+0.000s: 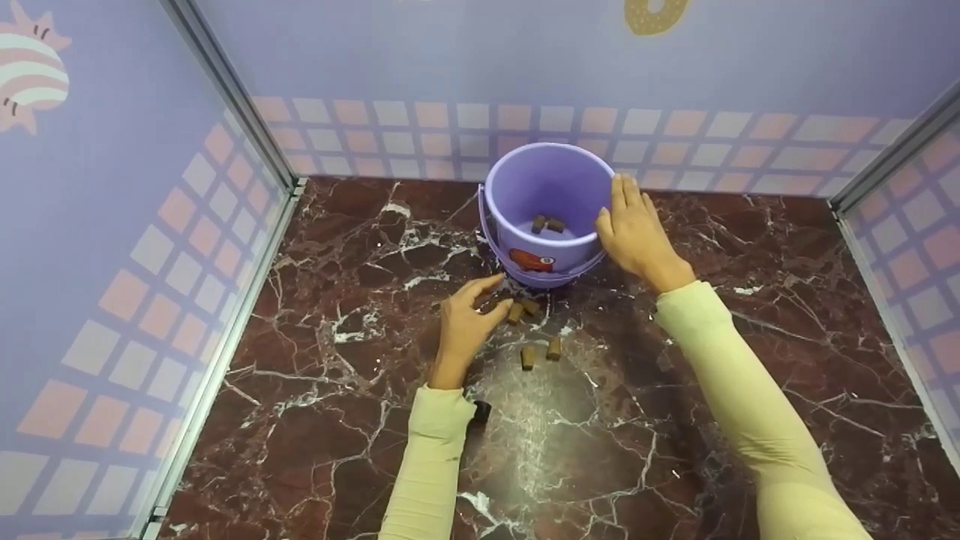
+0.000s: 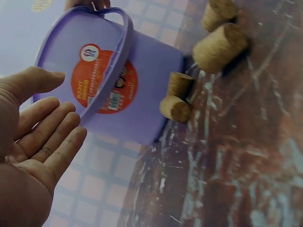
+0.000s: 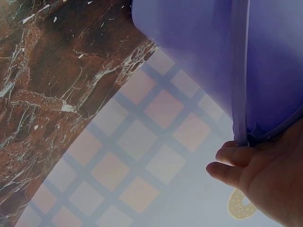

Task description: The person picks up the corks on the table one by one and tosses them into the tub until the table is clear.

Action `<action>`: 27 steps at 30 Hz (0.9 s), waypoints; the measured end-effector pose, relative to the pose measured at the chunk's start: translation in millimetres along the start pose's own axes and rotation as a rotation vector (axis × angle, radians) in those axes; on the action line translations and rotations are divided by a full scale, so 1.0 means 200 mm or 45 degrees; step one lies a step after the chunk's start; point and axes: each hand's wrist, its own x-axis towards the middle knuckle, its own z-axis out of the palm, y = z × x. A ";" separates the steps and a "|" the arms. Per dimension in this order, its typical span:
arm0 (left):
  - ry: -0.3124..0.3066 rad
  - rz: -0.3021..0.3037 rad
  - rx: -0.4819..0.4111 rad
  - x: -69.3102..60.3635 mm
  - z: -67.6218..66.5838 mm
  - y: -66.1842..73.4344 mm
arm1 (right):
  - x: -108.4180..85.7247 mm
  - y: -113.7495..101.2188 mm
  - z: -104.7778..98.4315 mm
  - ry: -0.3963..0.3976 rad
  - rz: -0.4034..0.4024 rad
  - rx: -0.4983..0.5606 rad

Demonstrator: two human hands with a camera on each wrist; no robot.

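A purple bucket (image 1: 551, 259) with a red label stands upright near the back wall, its handle hanging down at the front. My right hand (image 1: 637, 232) holds the bucket's right rim; in the right wrist view its fingers (image 3: 232, 172) lie beside the handle joint. Two cork stoppers (image 1: 547, 224) lie inside on the bottom. More cork stoppers lie on the floor in front: a pair (image 1: 516, 312) close to the bucket and another pair (image 1: 528, 358) nearer me. My left hand (image 1: 466, 319) hovers just left of the closer pair, thumb and fingers apart, palm empty.
The dark red marbled floor (image 1: 337, 420) has white veins. A back wall (image 1: 420, 67) with pink and white squares rises close behind the bucket. Side panels stand at left (image 1: 112, 225) and right (image 1: 922, 247). A small black object (image 1: 481, 412) shows beside my left cuff.
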 end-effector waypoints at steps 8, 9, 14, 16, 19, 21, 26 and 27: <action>-0.114 0.032 0.231 -0.02 0.01 -0.07 | 0.00 0.00 -0.01 0.016 -0.001 0.016; -0.133 0.024 0.243 -0.02 0.01 -0.07 | 0.00 0.00 -0.01 0.019 -0.004 0.017; -0.229 -0.059 0.283 -0.03 0.02 -0.11 | 0.00 0.00 -0.01 0.022 -0.006 0.017; -0.263 -0.077 0.292 -0.03 0.02 -0.12 | 0.00 0.00 -0.01 0.020 -0.007 0.013; -0.303 -0.096 0.306 -0.04 0.02 -0.13 | 0.00 -0.01 -0.01 0.011 -0.005 0.014; -0.322 -0.115 0.313 -0.04 0.03 -0.14 | -0.01 -0.01 -0.01 0.006 -0.004 0.020; -0.354 -0.153 0.315 -0.04 0.04 -0.15 | -0.01 0.00 0.00 0.013 -0.007 0.028; -0.359 -0.157 0.313 -0.04 0.04 -0.16 | -0.01 0.00 0.00 0.017 -0.008 0.029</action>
